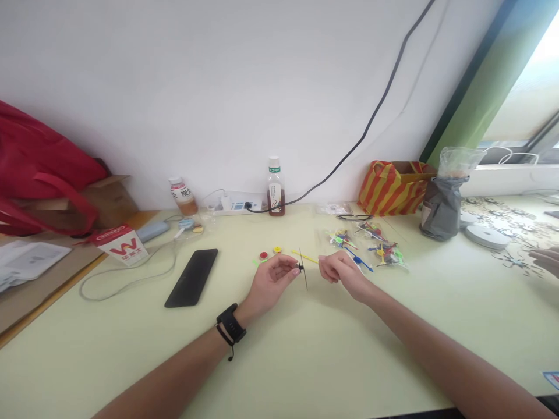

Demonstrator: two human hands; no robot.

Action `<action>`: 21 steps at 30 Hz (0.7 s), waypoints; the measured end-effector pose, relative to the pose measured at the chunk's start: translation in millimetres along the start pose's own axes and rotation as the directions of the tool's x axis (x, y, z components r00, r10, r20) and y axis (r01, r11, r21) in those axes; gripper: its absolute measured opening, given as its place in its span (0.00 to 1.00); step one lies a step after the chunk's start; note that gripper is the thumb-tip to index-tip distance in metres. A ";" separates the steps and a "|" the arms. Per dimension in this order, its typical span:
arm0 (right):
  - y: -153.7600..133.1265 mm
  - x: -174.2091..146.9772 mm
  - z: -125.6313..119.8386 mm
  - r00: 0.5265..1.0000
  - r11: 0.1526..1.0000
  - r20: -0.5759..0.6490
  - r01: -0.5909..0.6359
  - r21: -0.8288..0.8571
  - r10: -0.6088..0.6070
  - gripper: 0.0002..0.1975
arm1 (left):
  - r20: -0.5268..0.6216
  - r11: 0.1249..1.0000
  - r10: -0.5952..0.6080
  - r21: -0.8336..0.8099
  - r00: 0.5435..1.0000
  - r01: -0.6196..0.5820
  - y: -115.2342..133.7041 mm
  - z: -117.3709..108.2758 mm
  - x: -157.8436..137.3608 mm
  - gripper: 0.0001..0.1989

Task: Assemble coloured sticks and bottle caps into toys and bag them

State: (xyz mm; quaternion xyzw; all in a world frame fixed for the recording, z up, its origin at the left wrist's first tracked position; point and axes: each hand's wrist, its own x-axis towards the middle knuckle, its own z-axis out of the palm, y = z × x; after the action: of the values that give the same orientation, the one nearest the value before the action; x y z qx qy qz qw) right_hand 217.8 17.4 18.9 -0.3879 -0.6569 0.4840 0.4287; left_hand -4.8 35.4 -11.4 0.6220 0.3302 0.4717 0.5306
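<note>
My left hand (274,282) pinches a small black part (301,267) between thumb and fingers. A thin brown piece (304,276), seen nearly edge-on, stands against that part. My right hand (343,273) is just to the right, apart from the black part, with its fingers curled; what they hold, if anything, is hidden. A thin yellow plastic piece (309,258) reaches from behind the brown piece towards the right fingers; I cannot tell if they touch it. Behind my left hand lie a red round piece (263,255) and a yellow round piece (277,249).
Bags of colourful plastic parts (384,253) lie beyond my right hand. A black phone (192,278) rests at left. A drink bottle (276,189) and a power strip (238,202) stand by the wall. At far right another person's hand (545,259) is near scattered dark pieces (515,262).
</note>
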 end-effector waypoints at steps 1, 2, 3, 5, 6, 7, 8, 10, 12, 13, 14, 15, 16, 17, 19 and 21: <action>-0.5 0.8 -0.6 1.000 1.000 -0.024 0.001 -0.003 -0.001 0.30 | 0.005 1.000 -0.002 0.000 1.000 0.002 -0.2 -0.1 0.1 0.12; -0.7 1.5 -0.5 0.999 1.000 -0.038 -0.004 -0.019 0.003 0.28 | 0.009 1.000 -0.002 0.002 1.000 0.002 -0.3 -0.2 0.3 0.12; -0.6 1.8 0.2 0.999 0.999 -0.042 -0.014 -0.039 0.012 0.26 | 0.013 1.000 -0.001 0.006 1.000 0.001 -0.3 -0.3 0.4 0.12; 0.3 1.9 3.0 0.999 0.998 -0.037 -0.036 -0.057 0.034 0.22 | 0.018 1.000 0.002 0.015 1.000 -0.003 -0.5 -0.5 0.6 0.12; 1.1 1.7 4.6 0.999 0.998 -0.026 -0.043 -0.051 0.041 0.21 | 0.017 1.000 0.004 0.017 1.000 -0.004 -0.4 -0.5 0.6 0.12; 1.9 1.4 6.2 0.999 0.998 -0.014 -0.045 -0.040 0.044 0.20 | 0.016 1.000 0.004 0.018 1.000 -0.005 -0.4 -0.5 0.6 0.12; 2.8 1.1 7.5 0.999 0.999 -0.001 -0.045 -0.028 0.045 0.19 | 0.015 1.000 0.004 0.018 1.000 -0.004 -0.2 -0.3 0.5 0.12; 4.7 0.9 8.9 0.999 0.999 0.018 -0.041 -0.009 0.041 0.18 | 0.014 1.000 0.001 0.019 1.000 -0.001 0.4 0.1 0.3 0.12; 7.0 1.3 9.3 0.999 0.999 0.033 -0.041 0.000 0.041 0.17 | 0.018 1.000 -0.003 0.020 1.000 0.002 1.3 0.5 0.0 0.12; 8.2 1.5 9.4 0.998 0.999 0.041 -0.043 0.002 0.043 0.17 | 0.021 1.000 -0.005 0.020 1.000 0.005 1.8 0.7 -0.1 0.12; 9.5 1.8 9.6 0.998 0.999 0.049 -0.046 0.003 0.046 0.17 | 0.024 1.000 -0.007 0.019 1.000 0.007 2.2 0.9 -0.3 0.12; 10.8 2.0 9.8 0.997 0.999 0.058 -0.050 0.005 0.049 0.17 | 0.026 1.000 -0.008 0.017 1.000 0.008 2.6 1.0 -0.4 0.12; 11.9 2.1 10.3 0.996 0.999 0.066 -0.053 0.004 0.053 0.17 | 0.029 1.000 -0.008 0.016 1.000 0.008 2.8 1.1 -0.5 0.12; 12.9 2.1 10.7 0.996 0.999 0.071 -0.054 0.002 0.054 0.17 | 0.032 1.000 -0.009 0.015 0.999 0.008 2.9 1.2 -0.6 0.12; 14.0 1.9 11.6 0.996 0.999 0.074 -0.051 -0.012 0.051 0.17 | 0.031 1.000 -0.009 0.014 0.999 0.009 2.5 1.2 -0.6 0.12; 14.0 1.7 12.1 0.996 0.999 0.073 -0.046 -0.025 0.048 0.18 | 0.030 1.000 -0.012 0.013 0.999 0.011 1.6 1.2 -0.6 0.12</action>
State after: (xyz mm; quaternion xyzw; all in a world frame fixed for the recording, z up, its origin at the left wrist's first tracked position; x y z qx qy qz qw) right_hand 207.3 18.6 3.7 -0.3901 -0.6686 0.5002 0.3882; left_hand -4.0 34.1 -9.9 0.6306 0.3288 0.4570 0.5342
